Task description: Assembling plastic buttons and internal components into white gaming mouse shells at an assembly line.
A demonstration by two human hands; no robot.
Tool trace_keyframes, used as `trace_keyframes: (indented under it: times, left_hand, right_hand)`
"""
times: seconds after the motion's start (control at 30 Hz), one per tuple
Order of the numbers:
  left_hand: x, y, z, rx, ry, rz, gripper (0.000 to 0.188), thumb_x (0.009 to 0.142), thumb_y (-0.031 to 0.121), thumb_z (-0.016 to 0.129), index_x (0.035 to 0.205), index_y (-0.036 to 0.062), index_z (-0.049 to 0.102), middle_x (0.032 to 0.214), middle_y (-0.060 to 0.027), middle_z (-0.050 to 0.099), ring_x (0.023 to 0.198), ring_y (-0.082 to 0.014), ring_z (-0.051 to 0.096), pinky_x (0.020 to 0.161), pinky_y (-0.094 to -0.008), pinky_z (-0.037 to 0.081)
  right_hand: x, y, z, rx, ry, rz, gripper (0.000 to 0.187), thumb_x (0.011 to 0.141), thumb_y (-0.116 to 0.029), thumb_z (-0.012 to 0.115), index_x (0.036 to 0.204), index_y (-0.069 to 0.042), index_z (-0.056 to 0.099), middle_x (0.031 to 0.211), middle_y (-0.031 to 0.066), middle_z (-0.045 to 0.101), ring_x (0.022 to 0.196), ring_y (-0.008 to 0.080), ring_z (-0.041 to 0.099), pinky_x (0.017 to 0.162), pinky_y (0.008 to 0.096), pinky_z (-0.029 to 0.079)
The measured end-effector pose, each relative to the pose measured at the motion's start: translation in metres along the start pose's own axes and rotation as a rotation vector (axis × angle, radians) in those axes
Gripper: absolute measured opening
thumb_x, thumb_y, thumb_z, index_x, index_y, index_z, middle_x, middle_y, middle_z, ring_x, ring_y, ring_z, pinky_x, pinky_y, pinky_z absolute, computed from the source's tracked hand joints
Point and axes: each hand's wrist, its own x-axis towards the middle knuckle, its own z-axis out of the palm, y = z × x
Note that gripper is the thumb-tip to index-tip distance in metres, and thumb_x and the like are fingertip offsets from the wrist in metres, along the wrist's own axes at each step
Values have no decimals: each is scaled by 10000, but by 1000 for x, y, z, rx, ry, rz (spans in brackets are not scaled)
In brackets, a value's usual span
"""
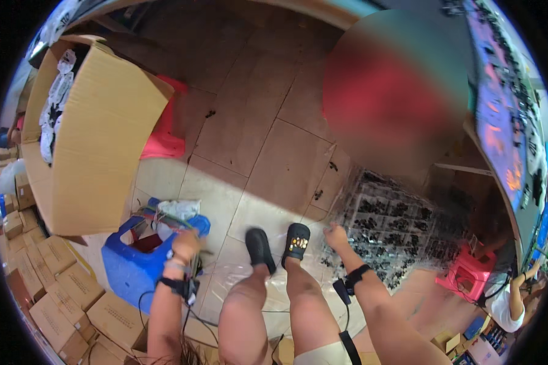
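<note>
My left hand (187, 244) is closed at the edge of a blue plastic stool (125, 258). Thin cords or strips run beside its fingers, but what it grips, if anything, is too blurred to name. On the stool lie a clear plastic bag (179, 210) and a bunched blue bag (200, 225). Out over the floor, my right hand (336, 237) has its fingers curled in, and anything inside them is hidden. Just to its right lies a plastic-covered stack of clear trays (386, 210) filled with small black parts. Both wrists wear black straps with cables.
A large open carton (106, 140) holding wrapped packs stands at left, above many small brown boxes (58, 304). A red stool (466, 274) and another person (508, 307) are at right, beside a workbench (499, 140). Tiled floor (243, 140) carries a few black bits. A blurred patch covers the upper right.
</note>
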Motion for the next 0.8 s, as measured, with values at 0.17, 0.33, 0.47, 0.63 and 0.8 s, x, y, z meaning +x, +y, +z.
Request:
trace_keyframes:
  times: [0.17, 0.33, 0.47, 0.63, 0.8]
  left_hand:
    - [157, 24, -112, -349, 660, 222, 383, 754, 309, 576, 1022, 35, 585, 910, -209, 608, 870, -355, 583, 766, -402, 455]
    - [325, 40, -127, -165, 731, 191, 401, 757, 214, 574, 1112, 33, 532, 1133, -183, 538, 1029, -359, 508, 892, -385, 404]
    - [453, 47, -104, 418, 707, 223, 426, 833, 228, 460, 1234, 83, 458, 1420, -106, 217, 1282, -394, 194, 932, -580, 306]
    - [538, 44, -57, 530, 831, 143, 427, 811, 190, 461, 1223, 79, 472, 1402, -81, 238, 1280, -377, 186, 943, -572, 288]
    - [538, 3, -15, -834, 1042, 442, 416, 721, 80, 510, 1136, 53, 504, 1159, -83, 426, 1095, -269, 374, 923, -385, 331]
  right_hand:
    - [104, -10, 62, -63, 114, -42, 483, 752, -289, 590, 1140, -38, 448, 980, 263, 541, 974, 421, 499, 804, 457, 427]
    - [180, 8, 102, -69, 93, -48, 583, 814, -277, 556, 1298, -54, 320, 1307, 254, 301, 1180, 427, 312, 980, 459, 278]
    - [208, 42, 115, -596, 238, -407, 491, 817, -224, 536, 1225, -6, 373, 1307, 274, 288, 1193, 432, 318, 975, 417, 336]
    - [219, 30, 91, -106, 249, -290, 291, 817, -133, 430, 1095, -51, 451, 1124, 253, 442, 920, 378, 512, 768, 448, 449]
    - [291, -42, 31, 180, 561, -74, 248, 802, -153, 493, 1030, -64, 449, 713, 186, 584, 725, 411, 566, 672, 477, 448]
